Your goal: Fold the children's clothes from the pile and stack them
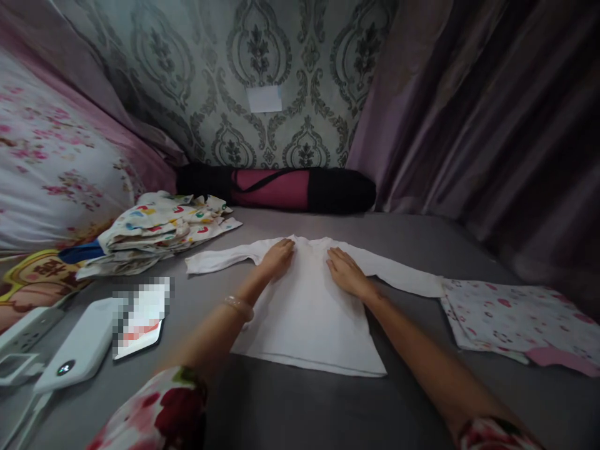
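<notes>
A small white long-sleeved shirt (312, 312) lies spread flat, its neckline away from me and both sleeves stretched out to the sides. My left hand (280, 257) rests flat on its left shoulder, fingers extended toward the collar. On the opposite shoulder, my right hand (344, 270) lies with the fingers straight and the palm down. Neither hand grips the cloth. The end of the right sleeve reaches the edge of a folded printed garment (506, 312).
A pile of printed clothes (164, 225) sits at the left on the grey sheet (422, 240). Nearer are a phone (143, 319), a white power bank (82, 344) with a cable, and a power strip (35, 331). A black and maroon rolled bag (276, 189) lies along the wall.
</notes>
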